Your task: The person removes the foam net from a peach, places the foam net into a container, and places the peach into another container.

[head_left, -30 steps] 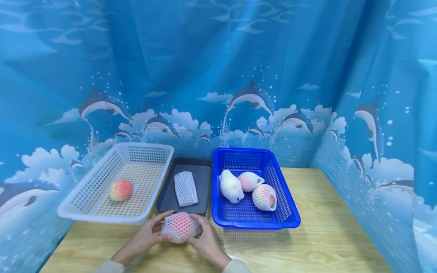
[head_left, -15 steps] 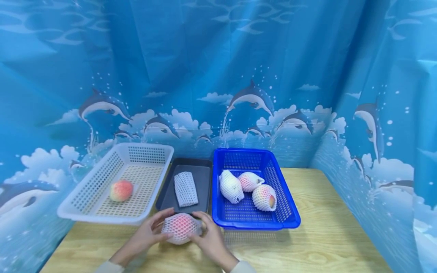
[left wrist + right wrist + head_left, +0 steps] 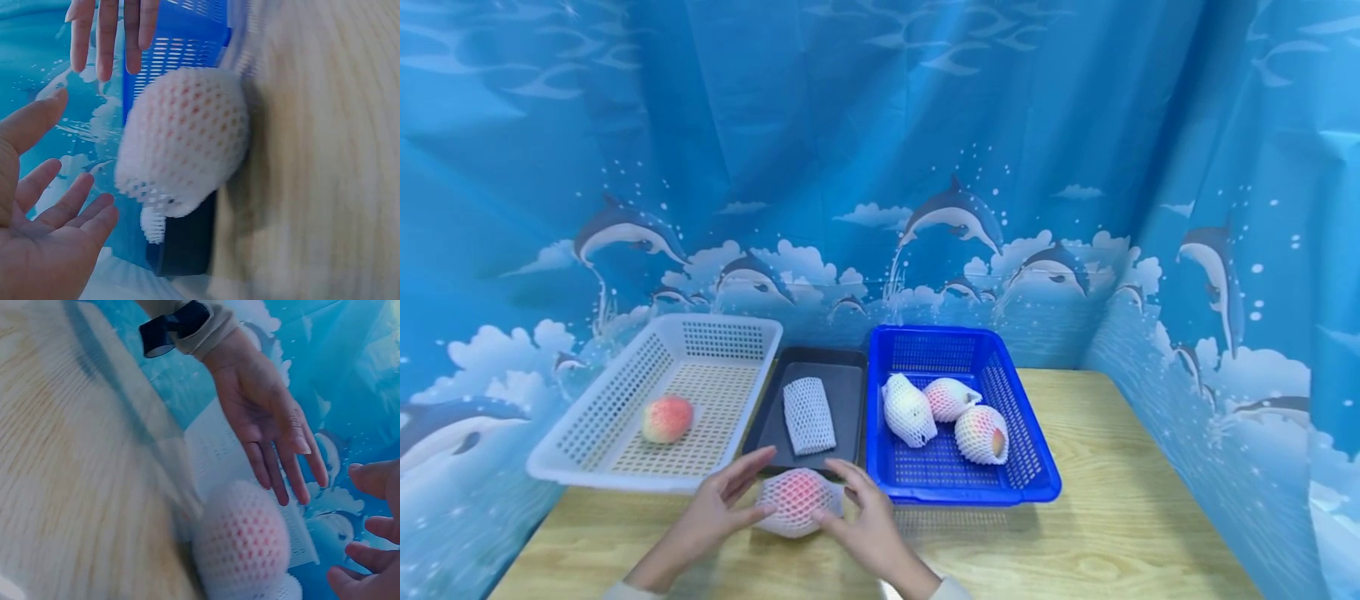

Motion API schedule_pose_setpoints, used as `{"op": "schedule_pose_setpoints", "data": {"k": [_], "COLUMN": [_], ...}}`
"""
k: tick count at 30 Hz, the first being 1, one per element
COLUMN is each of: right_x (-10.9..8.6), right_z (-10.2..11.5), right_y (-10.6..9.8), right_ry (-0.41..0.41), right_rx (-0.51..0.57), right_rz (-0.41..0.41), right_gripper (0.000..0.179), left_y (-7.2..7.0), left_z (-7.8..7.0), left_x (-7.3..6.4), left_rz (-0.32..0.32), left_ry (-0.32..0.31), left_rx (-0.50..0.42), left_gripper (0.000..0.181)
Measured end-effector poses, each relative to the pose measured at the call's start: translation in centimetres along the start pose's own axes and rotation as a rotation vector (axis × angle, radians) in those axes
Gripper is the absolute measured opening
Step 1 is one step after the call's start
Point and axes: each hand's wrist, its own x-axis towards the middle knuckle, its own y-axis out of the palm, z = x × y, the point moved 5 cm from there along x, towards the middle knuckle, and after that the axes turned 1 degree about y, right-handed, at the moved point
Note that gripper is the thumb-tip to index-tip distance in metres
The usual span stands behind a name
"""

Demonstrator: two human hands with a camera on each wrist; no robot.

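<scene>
Left hand (image 3: 707,510) and right hand (image 3: 874,529) flanking a netted fruit (image 3: 800,502)

You are holding both hands with fingers spread and thumbs well parted, and neither is gripping anything. The netted fruit is resting on the bench (image 3: 1120,500) between your palms. Gaps are showing around it in the wrist views, but your right thumb is overlapping its edge in the head view, so light contact cannot be ruled out.

You seem to be finishing the sleeving step: the net is already covering the fruit, with a loose edge reaching past it. Beyond your right hand, three netted fruits (image 3: 909,412) are sitting in the blue basket (image 3: 962,493), which looks like the place for finished ones. The next move would probably be calling for a gentle grip around this fruit, then a lift over that basket's near rim.

Another round appears to be waiting: straight ahead of your hands, a flat foam sleeve (image 3: 808,415) is lying in the dark tray (image 3: 842,383), and beyond your left hand a bare fruit (image 3: 667,418) is sitting in the white basket (image 3: 617,481).
</scene>
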Motion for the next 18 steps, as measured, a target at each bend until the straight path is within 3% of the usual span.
{"op": "schedule_pose_setpoints", "data": {"k": [4,12,18], "right_x": [0.3,0.8,0.7], "right_z": [0.6,0.4,0.0], "right_y": [-0.9,-3.5,-5.5], "right_ry": [0.007,0.051,0.035], "right_rx": [0.079,0.084,0.076], "right_rz": [0.000,-0.073,-0.126], "right_gripper": [0.054,0.058,0.056], "left_y": [-0.7,-2.5,-3.8], "left_z": [-0.8,-1.6,-2.0], "left_x": [0.0,-0.2,-0.3], "left_rz": [-0.023,-0.066,-0.093], "left_ry": [0.027,0.060,0.080], "left_rx": [-0.018,-0.003,0.026], "left_gripper": [0.065,0.065,0.067]}}
